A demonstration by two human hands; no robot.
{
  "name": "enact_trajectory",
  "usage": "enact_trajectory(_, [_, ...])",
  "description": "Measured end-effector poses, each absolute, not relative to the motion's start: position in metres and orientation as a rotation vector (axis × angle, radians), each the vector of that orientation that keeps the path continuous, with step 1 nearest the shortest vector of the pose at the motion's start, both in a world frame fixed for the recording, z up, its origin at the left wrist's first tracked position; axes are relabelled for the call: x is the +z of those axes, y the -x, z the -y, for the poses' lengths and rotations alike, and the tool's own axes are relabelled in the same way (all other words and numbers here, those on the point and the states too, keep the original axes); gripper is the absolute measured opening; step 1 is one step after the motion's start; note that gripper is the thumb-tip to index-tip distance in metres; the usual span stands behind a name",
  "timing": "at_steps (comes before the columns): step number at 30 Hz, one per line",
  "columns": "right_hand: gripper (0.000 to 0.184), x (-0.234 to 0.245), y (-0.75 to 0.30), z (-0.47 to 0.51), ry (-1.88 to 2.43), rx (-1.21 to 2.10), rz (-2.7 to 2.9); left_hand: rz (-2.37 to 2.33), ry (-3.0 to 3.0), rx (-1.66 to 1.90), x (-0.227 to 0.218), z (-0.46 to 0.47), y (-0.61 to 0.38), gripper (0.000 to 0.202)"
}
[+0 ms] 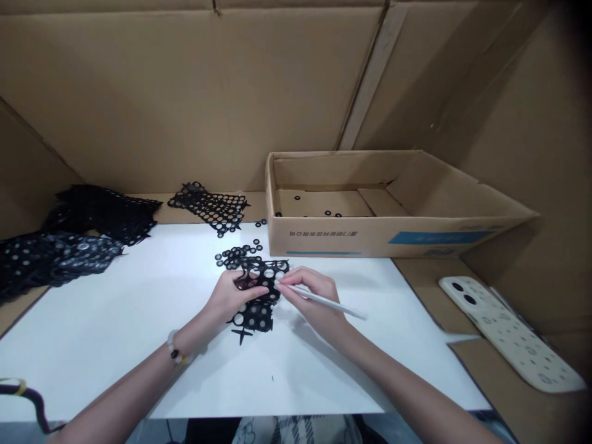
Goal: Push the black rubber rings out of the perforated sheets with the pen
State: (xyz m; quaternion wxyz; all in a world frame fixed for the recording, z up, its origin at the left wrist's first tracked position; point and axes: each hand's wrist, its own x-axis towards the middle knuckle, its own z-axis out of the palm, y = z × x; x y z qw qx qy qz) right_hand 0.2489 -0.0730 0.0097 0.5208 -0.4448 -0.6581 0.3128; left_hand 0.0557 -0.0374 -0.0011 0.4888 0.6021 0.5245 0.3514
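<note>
some perforated black sheeting (261, 308), partly hidden by the left hand (238, 291)
left thumb clamps its left side; right hand (314, 296) pinches a white stick (337, 306), tip unclear, at its right edge.

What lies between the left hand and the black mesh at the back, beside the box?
A cluster of small black rings on the white tabletop, seen in the head view.

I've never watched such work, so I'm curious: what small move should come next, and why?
Perhaps press the white stick gently into the black sheet: the right hand aims the stick there, the left hand grips the sheet, and loose rings lie nearby.
</note>
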Motion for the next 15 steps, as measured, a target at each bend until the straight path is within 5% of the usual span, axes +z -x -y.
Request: enact_trajectory(15, [0.015,0.0107,-0.2518,0.0693,1.18,0.879,1.499,-1.275,-1.452,0.861,0.0055,0.0407,-0.0587,0.025])
